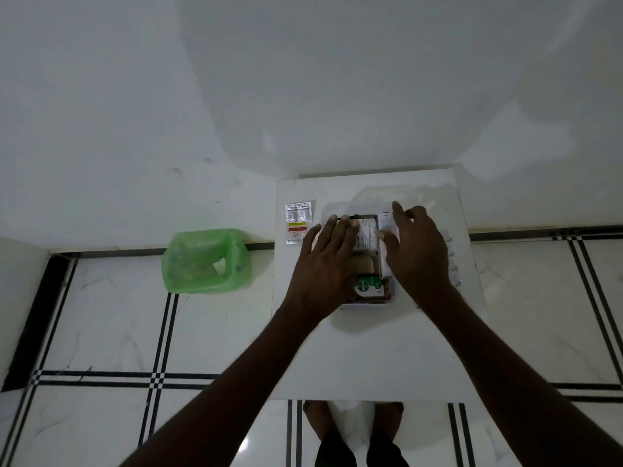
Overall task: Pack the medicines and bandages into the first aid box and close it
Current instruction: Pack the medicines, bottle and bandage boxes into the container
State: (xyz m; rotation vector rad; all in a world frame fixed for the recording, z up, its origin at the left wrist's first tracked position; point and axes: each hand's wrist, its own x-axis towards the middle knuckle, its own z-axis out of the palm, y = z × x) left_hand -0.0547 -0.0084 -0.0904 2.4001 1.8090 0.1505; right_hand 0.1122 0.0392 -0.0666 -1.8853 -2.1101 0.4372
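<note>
A: Near edge of the tabletop is bare. The first aid box sits mid-table, open, mostly filled.

B: Hands?

A: Left hand flat, fingers spread, pressing on the contents. Right hand over the right side, fingers loosely apart on an upright white carton; can't tell if it's actually gripped.

B: Handling?

A: Cartons look light, crushable, so hold by the long edges. The green-labelled bottle at the near end looks rigid and heavier; I'd keep it low.

B: Anything outside?

A: A sachet strip lies left of the box: thin, floppy, slick foil, so pinch an edge. What looks like a blister strip is half hidden right of the box. Lid looks clear, lying behind; blurred.
</note>
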